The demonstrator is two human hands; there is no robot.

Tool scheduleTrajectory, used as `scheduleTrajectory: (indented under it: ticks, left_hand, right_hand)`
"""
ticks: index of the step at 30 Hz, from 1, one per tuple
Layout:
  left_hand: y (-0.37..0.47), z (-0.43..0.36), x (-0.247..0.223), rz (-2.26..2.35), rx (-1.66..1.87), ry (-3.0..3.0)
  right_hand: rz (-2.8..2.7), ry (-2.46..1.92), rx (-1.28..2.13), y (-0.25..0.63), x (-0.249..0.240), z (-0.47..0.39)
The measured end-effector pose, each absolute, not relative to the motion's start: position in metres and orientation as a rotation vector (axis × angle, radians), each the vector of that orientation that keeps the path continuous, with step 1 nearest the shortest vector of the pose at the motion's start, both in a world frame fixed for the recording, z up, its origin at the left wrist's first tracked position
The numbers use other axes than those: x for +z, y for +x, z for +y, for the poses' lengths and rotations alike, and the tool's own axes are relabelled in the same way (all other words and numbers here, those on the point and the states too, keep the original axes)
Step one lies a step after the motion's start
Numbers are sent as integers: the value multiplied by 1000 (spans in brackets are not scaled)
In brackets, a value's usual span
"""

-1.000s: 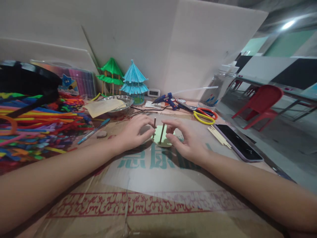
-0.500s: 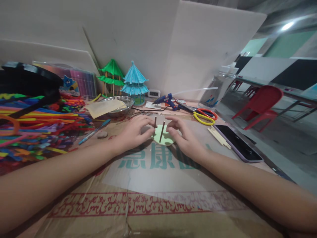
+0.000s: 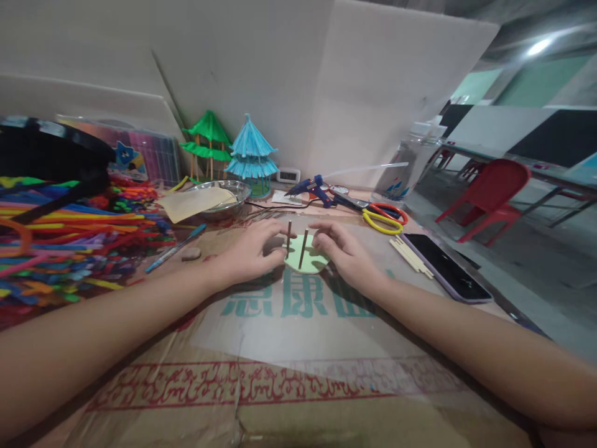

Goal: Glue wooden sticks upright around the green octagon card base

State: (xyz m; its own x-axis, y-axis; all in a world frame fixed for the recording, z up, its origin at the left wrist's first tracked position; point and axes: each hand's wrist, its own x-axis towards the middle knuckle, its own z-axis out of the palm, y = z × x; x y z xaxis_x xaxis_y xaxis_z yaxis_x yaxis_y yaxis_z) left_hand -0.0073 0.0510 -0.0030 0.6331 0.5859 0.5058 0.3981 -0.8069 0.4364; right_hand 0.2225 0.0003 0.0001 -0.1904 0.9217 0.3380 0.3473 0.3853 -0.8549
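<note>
A pale green disc [image 3: 308,262] lies flat on the clear sheet over the cardboard, and two thin brown sticks rise from it. The left stick [image 3: 290,231] stands beside the fingertips of my left hand [image 3: 254,252]; I cannot tell whether they touch it. Nearer to me, the other stick [image 3: 303,250] is upright with a slight lean. My right hand [image 3: 347,252] curves around the disc's right edge, its thumb and fingers apart. Neither hand visibly grips anything. The disc's far edge is partly hidden by my fingers.
Behind stand a green paper pavilion [image 3: 208,140], a blue one [image 3: 250,149] and a glue gun [image 3: 310,188]. Scissors [image 3: 385,218], pale sticks [image 3: 410,256] and a phone [image 3: 445,267] lie right. Left are a pen [image 3: 175,249], pipe cleaners [image 3: 79,236] and a metal bowl [image 3: 240,196].
The view has shifted slightly. My left fingers sit a little farther from the near stick, and my right hand has barely moved. Both sticks remain standing on the disc.
</note>
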Motion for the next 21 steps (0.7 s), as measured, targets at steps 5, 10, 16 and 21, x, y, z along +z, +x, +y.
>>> scheduleTrajectory:
  ticks: [5,10,16,21]
  left_hand:
    - [-5,48,0,656,719,2638]
    - [-4,46,-1,623,692,2708]
    - [-5,47,-1,620,698,2717]
    - [-6,46,-2,673,670,2736]
  right_hand:
    - [-1884,-1065,580,223,8,-6]
    - [-1993,-1056,501,220,10,-7]
    - [-2040,-1080,542,219,6,-5]
    - [-2033,-1080,687,224,5,-1]
